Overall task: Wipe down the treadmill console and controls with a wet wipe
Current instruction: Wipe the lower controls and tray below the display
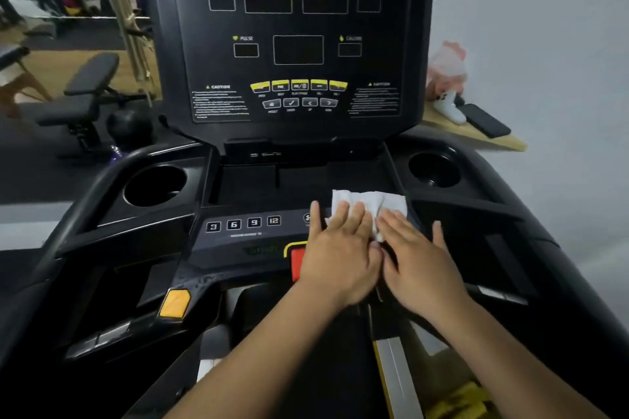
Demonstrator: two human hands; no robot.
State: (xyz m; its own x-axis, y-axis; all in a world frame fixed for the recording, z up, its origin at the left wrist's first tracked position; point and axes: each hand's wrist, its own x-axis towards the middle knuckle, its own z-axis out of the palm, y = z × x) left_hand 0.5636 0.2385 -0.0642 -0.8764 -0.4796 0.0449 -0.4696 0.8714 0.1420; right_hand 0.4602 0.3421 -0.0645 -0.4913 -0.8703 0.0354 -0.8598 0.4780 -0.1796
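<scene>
Through the head camera I am looking down at the treadmill console [292, 44], which is standing upright ahead of me with its display windows dark. The white wipe [369, 202] is lying crumpled on the control strip [238, 248] below it, towards the strip's right end. It is right of the number keys [243, 224] and just above the red button [297, 262].

Both of my hands are pressing flat on the wipe, side by side. The left hand [337, 255] is covering the wipe's left part with straight fingers. Three of them are lying together, while the little finger is spreading out to the left onto the bare strip. The right hand [418, 258] is covering the wipe's right part. Its fingers are straight and close together, angling up and left, and its little finger is splaying off to the right. The thumbs are meeting between the hands, at the wipe's near edge. Neither hand is pinching the cloth.

A cup holder [155, 185] is sitting at the tray's left edge and another [434, 169] at its right edge. Yellow keys [299, 85] are lining the lower middle of the console face. An orange button [175, 303] is showing at the near left corner. Beyond the console's right edge, a phone [485, 120] is lying on a wooden shelf [476, 141].
</scene>
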